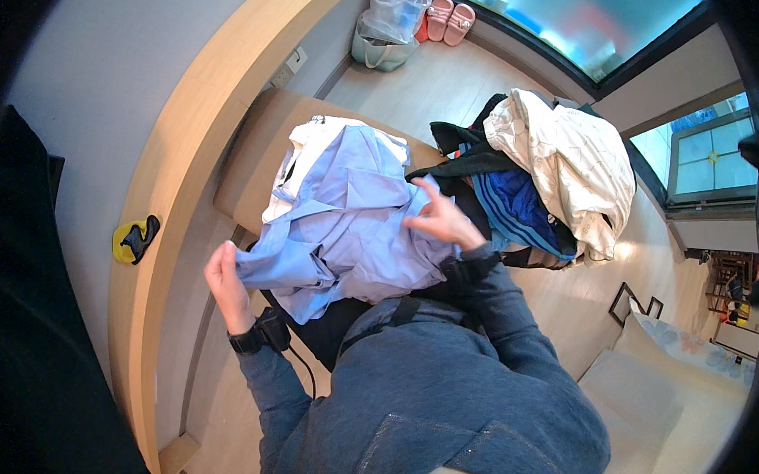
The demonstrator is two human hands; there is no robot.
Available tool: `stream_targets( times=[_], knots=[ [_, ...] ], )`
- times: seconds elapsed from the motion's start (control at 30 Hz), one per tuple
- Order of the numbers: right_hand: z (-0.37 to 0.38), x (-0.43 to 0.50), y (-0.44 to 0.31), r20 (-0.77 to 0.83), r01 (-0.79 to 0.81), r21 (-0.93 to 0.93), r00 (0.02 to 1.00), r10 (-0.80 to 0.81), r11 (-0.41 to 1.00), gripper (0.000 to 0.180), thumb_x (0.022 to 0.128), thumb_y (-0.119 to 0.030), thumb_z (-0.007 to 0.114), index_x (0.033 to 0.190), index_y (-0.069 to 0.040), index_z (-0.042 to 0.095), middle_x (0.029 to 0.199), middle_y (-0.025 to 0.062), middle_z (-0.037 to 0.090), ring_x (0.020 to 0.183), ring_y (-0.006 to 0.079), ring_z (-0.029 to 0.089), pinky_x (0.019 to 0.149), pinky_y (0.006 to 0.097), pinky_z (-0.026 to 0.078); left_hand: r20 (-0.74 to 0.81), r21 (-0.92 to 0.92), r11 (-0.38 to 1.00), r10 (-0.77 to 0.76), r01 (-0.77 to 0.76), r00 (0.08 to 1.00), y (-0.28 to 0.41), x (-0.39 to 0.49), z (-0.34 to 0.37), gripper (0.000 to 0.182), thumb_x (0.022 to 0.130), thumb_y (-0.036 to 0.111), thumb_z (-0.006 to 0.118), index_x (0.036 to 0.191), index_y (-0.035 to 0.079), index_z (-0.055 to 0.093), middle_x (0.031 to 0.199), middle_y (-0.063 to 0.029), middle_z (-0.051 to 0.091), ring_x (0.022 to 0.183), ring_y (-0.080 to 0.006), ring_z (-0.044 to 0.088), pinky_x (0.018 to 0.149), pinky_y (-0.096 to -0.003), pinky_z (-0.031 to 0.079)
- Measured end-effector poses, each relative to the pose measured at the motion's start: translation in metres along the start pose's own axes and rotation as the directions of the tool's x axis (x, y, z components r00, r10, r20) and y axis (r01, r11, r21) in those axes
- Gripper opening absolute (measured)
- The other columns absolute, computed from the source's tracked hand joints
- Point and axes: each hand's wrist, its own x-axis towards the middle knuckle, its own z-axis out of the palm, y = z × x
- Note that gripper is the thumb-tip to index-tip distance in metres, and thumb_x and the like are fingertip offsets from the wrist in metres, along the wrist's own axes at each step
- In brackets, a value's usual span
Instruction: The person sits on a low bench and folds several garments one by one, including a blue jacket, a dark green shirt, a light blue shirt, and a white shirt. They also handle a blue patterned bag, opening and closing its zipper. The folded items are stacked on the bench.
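A light blue garment [359, 219], creased and partly bunched, lies over my lap and the brown upholstered bench [279, 114]. At its left end my left hand [229, 278] pinches an edge of the cloth between thumb and fingers. My right hand [442, 216] is over the right side of the garment, thumb and fingers apart; whether the fingertips touch the cloth cannot be told. Beneath the blue garment and beyond it lies a white garment [305, 132] with dark details. Both wrists wear black straps.
To the right is a clothes heap with a cream patterned garment [560, 159] and a blue striped one [517, 199]. A wooden ledge [178, 131] curves along the left. Pink slippers [451, 21] and a bag [384, 49] stand on the floor at the back.
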Motion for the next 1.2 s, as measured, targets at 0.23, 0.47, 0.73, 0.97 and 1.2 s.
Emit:
stream_targets(
  times=[0.23, 0.47, 0.73, 0.97, 1.2],
  knots=[
    [0.024, 0.022, -0.007, -0.125, 0.109, -0.259, 0.981, -0.145, 0.96, 0.028, 0.09, -0.026, 0.055, 0.095, 0.0, 0.065, 0.09, 0.0212, 0.068, 0.083, 0.0394, 0.065, 0.073, 0.0441, 0.05, 0.261, 0.093, 0.995, -0.061, 0.037, 0.963, -0.01, -0.031, -0.036, 0.017, 0.09, 0.013, 0.061, 0.081, -0.001, 0.058, 0.078, 0.0012, 0.051, 0.077, -0.0093, 0.048, 0.07, -0.024, 0.038],
    [-0.192, -0.032, -0.05, -0.942, 0.783, 0.179, 0.311, -0.126, 0.595, 0.029, 0.1, -0.027, 0.042, 0.109, -0.004, 0.057, 0.105, 0.0079, 0.058, 0.1, 0.0189, 0.052, 0.088, 0.035, 0.043, 0.306, 0.25, 0.965, 0.002, -0.082, 0.952, -0.018, -0.024, 0.011, 0.025, 0.083, 0.006, 0.065, 0.108, 0.002, 0.061, 0.108, -0.0062, 0.058, 0.101, -0.0173, 0.056, 0.089, -0.0295, 0.044],
    [-0.354, -0.215, 0.043, -0.954, 0.657, -0.147, -0.29, 0.068, 0.739, 0.037, 0.092, -0.02, 0.044, 0.113, 0.008, 0.058, 0.112, 0.0219, 0.062, 0.096, 0.0344, 0.066, 0.082, 0.0456, 0.058, 0.359, 0.29, 0.947, 0.024, -0.135, 0.933, -0.06, -0.001, 0.053, 0.035, 0.083, 0.01, 0.068, 0.116, 0.001, 0.057, 0.114, -0.0113, 0.055, 0.104, -0.0235, 0.057, 0.09, -0.0342, 0.046],
    [-0.29, -0.22, 0.159, -0.997, -0.251, 0.002, -0.071, -0.017, 0.968, 0.037, 0.084, -0.015, 0.065, 0.114, 0.006, 0.062, 0.108, 0.0148, 0.065, 0.097, 0.0237, 0.061, 0.089, 0.0347, 0.047, 0.066, 0.673, 0.737, 0.014, -0.055, 0.998, -0.102, 0.02, 0.081, 0.066, 0.075, 0.021, 0.077, 0.132, 0.001, 0.049, 0.118, -0.0221, 0.056, 0.113, -0.0367, 0.054, 0.096, -0.0432, 0.044],
    [-0.085, -0.081, 0.033, -0.68, 0.212, -0.115, 0.695, -0.233, 0.97, 0.026, 0.099, -0.021, 0.05, 0.094, -0.002, 0.067, 0.09, 0.0083, 0.066, 0.084, 0.0168, 0.059, 0.079, 0.0305, 0.046, 0.442, 0.182, 0.977, 0.022, -0.114, 0.897, -0.045, 0.008, 0.096, 0.042, 0.084, 0.011, 0.065, 0.123, 0.0, 0.058, 0.113, -0.0189, 0.063, 0.108, -0.0277, 0.06, 0.091, -0.0385, 0.047]
  ],
)
